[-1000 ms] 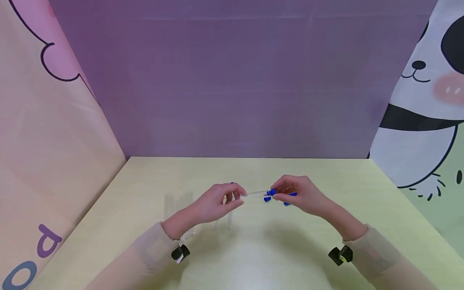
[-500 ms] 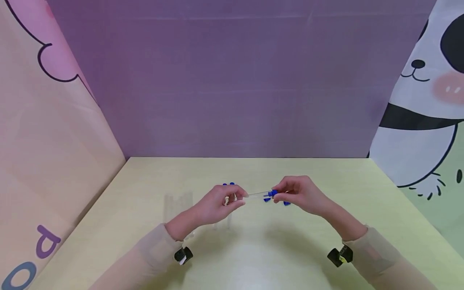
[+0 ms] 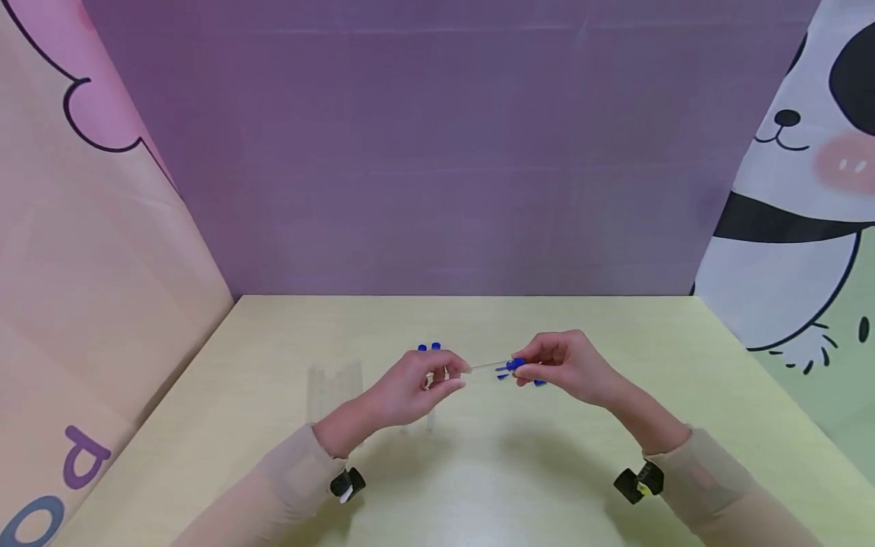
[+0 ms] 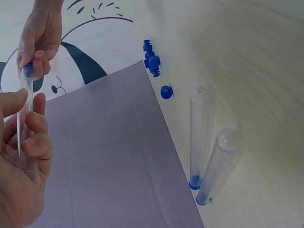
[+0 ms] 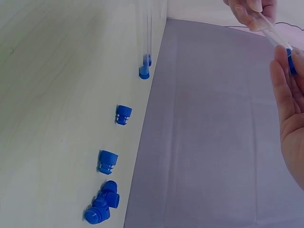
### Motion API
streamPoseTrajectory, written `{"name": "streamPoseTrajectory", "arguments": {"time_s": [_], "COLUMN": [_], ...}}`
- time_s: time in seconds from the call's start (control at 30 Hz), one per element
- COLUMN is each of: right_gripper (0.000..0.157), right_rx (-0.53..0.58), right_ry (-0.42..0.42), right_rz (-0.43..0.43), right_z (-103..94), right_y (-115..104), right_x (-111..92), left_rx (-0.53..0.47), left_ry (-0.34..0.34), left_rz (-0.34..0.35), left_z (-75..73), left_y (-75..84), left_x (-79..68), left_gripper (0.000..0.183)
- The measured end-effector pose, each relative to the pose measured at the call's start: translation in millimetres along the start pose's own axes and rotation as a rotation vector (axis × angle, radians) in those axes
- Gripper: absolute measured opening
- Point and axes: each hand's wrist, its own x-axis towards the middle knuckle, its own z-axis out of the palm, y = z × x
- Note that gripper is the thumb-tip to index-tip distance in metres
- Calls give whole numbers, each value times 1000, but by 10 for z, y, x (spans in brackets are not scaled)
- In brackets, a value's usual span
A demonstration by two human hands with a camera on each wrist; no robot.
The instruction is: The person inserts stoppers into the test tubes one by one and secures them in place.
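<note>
My left hand (image 3: 410,389) grips a clear test tube (image 4: 26,128), its fingers curled around the barrel, the tube lying almost level above the table. At the tube's right end, my right hand (image 3: 570,370) pinches a blue cap (image 5: 290,61) between thumb and fingers. In the left wrist view the cap sits right at the tube's mouth, partly covered by the right fingertips. Both hands face each other over the middle of the table.
Two tubes with blue caps (image 4: 202,137) lie beyond the left hand. Several loose blue caps (image 5: 108,161) lie on the table (image 3: 437,494) under the right hand. More clear tubes (image 3: 335,387) lie left, partly behind the left forearm. A purple backdrop (image 3: 437,152) stands behind.
My left hand has shifted slightly right, bringing the tube closer to the right hand. The blue ends of two tubes behind the left hand have come into view.
</note>
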Motion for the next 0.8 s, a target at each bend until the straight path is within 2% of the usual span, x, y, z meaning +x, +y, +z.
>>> {"name": "streamPoseTrajectory", "arguments": {"time_s": [0.2, 0.33, 0.63, 0.8], "right_gripper": [18, 17, 19, 19], "right_rx": [12, 6, -174, -213], "right_ry": [-23, -29, 3, 18], "right_rz": [0, -3, -12, -20], "right_z": [24, 59, 90, 53], "right_y": [17, 45, 91, 127], "right_x": [-4, -5, -8, -43], "left_rx": [-3, -6, -7, 12], "left_ry": [-17, -22, -31, -30], "left_rz": [-5, -34, -107, -157], "left_z": [-3, -17, -6, -38], "left_y": [-26, -35, -93, -99], "left_x": [-23, -40, -61, -96], "left_gripper": [13, 13, 12, 12]}}
